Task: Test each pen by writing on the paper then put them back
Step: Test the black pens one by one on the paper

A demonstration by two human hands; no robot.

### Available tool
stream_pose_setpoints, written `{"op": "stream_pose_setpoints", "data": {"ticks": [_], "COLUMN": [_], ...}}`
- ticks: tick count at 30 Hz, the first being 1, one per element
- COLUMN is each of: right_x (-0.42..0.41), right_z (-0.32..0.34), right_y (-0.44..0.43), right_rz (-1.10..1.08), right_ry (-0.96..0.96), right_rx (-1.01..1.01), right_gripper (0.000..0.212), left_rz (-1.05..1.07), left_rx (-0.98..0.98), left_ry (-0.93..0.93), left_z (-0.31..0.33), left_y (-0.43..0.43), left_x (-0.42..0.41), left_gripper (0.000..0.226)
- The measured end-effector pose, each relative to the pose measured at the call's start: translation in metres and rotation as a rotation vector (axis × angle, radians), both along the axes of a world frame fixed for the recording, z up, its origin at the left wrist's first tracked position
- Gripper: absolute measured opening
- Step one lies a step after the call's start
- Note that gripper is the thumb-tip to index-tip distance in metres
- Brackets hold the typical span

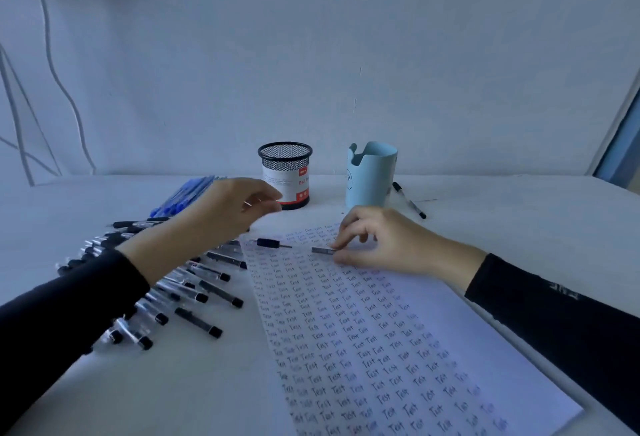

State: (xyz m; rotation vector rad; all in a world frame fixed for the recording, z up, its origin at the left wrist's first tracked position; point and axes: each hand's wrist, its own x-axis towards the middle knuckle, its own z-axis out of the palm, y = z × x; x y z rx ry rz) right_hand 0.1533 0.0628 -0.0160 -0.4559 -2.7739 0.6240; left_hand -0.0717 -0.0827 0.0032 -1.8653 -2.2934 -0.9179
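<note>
right hand [377, 241]: fingers pinch grey cap [322, 250], frame centre | pen [273, 243] on paper [398, 349] | left hand [228, 210]: possibly pinching something | tip: push cap straight on

mesh cup [284, 172] upright | blue holder [371, 175] beside it | white table [519, 213] | cables [59, 82] on wall
</note>
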Motion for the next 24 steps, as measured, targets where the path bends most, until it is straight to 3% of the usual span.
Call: {"op": "stream_pose_setpoints", "data": {"ticks": [2,7,10,12,15,20,24], "right_x": [0.002,0.021,0.027,0.028,0.026,0.021,0.016], "right_z": [0.003,0.029,0.039,0.042,0.044,0.044,0.041], "right_y": [0.010,0.041,0.046,0.044,0.037,0.029,0.030], "right_rz": [-0.066,-0.068,-0.097,-0.157,-0.202,-0.332,-0.325], "right_ry": [0.083,0.448,0.606,0.600,0.552,0.721,0.684], "right_rx": [-0.134,-0.914,-1.163,-1.246,-1.327,-1.433,-1.285], "right_gripper": [0.014,0.014,0.017,0.029,0.055,0.047,0.046], "left_rz": [0.034,-0.046,-0.197,-0.270,-0.299,-0.299,-0.295], "left_rx": [0.017,-0.045,-0.179,-0.272,-0.370,-0.448,-0.486], "left_ry": [0.004,0.018,0.073,0.103,0.154,0.214,0.238], "left_z": [0.001,-0.004,-0.012,-0.017,-0.027,-0.033,-0.031], "left_y": [-0.001,0.000,0.001,0.001,0.001,0.000,0.000], "left_x": [-0.008,0.002,0.022,0.037,0.050,0.053,0.055], "left_gripper": [0.023,0.010,0.033,0.054,0.067,0.071,0.065]}}
